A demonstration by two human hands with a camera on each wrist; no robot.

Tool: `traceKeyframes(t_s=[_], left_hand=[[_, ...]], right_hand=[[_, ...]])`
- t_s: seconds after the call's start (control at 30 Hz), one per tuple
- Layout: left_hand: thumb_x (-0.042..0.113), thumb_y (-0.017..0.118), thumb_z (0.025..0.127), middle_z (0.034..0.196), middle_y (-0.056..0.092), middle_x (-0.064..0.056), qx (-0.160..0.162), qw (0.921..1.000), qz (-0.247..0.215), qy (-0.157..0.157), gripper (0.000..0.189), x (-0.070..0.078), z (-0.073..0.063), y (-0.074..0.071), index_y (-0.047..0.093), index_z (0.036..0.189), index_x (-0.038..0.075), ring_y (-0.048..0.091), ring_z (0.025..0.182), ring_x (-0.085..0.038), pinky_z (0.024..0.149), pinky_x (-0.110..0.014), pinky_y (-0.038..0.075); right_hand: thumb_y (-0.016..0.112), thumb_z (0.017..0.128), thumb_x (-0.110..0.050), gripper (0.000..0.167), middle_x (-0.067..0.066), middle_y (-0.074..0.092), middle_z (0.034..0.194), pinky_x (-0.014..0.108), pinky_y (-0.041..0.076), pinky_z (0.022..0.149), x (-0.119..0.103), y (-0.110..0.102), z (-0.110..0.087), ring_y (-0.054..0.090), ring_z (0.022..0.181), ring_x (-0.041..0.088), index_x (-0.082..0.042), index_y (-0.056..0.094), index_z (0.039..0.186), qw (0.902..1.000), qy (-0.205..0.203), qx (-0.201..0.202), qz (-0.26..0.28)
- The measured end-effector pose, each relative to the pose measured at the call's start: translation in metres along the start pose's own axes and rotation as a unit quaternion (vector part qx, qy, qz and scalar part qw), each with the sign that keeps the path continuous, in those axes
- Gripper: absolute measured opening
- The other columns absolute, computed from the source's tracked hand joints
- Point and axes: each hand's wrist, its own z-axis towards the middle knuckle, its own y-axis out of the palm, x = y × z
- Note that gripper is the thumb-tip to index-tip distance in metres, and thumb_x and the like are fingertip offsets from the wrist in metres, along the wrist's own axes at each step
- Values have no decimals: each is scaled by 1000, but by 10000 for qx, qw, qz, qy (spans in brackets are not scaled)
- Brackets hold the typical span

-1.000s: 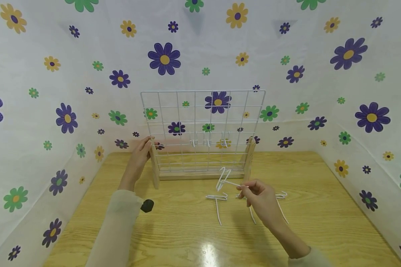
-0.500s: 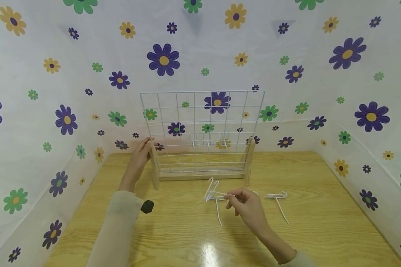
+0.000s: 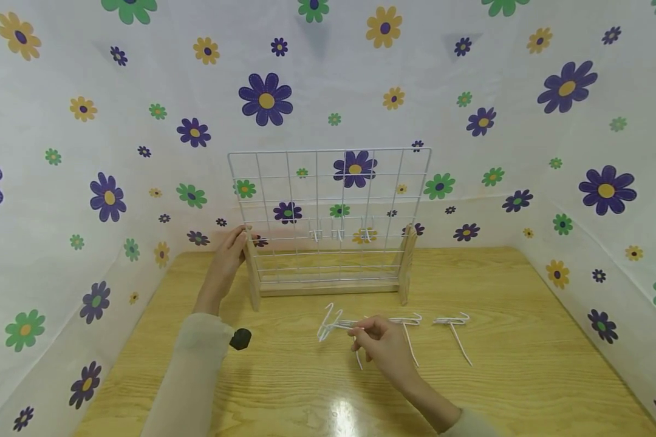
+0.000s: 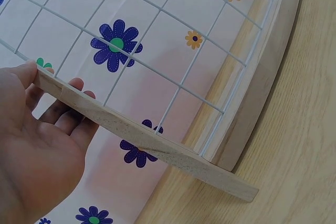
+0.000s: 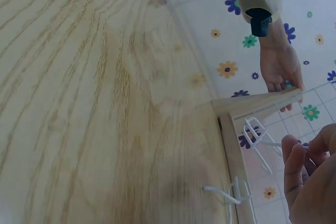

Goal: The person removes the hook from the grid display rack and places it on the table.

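My left hand point(image 3: 225, 267) grips the top of the wooden left side post point(image 4: 142, 137) of a white wire grid rack point(image 3: 317, 182); in the left wrist view its thumb and fingers lie on either side of the post. Between thumb and fingers, my right hand point(image 3: 385, 352) pinches the straight stem of a white wire hook point(image 3: 332, 326). The hook's bent end points left, in front of the rack. Part of the stem is hidden by the fingers. Three white hooks, one being the middle hook point(image 3: 338, 234), hang in a row on the grid.
On the wood-grain table point(image 3: 284, 388) lie three more white hooks: a right one point(image 3: 452, 321), a middle one point(image 3: 407, 321) and a left one point(image 3: 358, 359) partly behind my right hand. A flower-print sheet point(image 3: 317, 73) encloses the back and sides.
My right hand has moved left and slightly toward me with the pinched hook, passing over the hooks on the table. My left hand stays on the post.
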Motion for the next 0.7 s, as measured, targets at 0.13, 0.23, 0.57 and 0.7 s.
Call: traceKeyframes(t_s=[0.13,0.23,0.57,0.7], left_hand=[[39,32,114,161,30,-27,-9,10000,30,32,60,0,0,-1,23,164,5,28,152,-36,124,-49,23],[39,32,114,162,30,-27,-18,10000,16,41,61,1,-2,0,22,164,6,26,153,-35,125,-48,23],[40,33,114,163,30,-24,16,10000,64,-40,62,2,0,-1,21,165,7,27,153,-35,124,-47,24],[40,33,114,162,31,-23,51,9999,45,-93,61,1,0,-1,23,165,7,29,152,-34,124,-46,25]], right_hand=[[65,96,3,8,28,72,99,18,50,50,1,9,3,69,66,24,7,69,102,9999,77,-125,23],[65,97,3,9,27,73,100,17,49,49,2,15,6,69,66,25,6,70,103,9997,157,-173,8],[63,98,4,10,28,73,99,15,48,49,10,34,16,69,70,41,8,70,104,9995,84,-282,-104],[63,98,3,9,27,73,98,15,48,48,11,38,18,70,71,37,8,69,104,9994,28,-296,-165]])
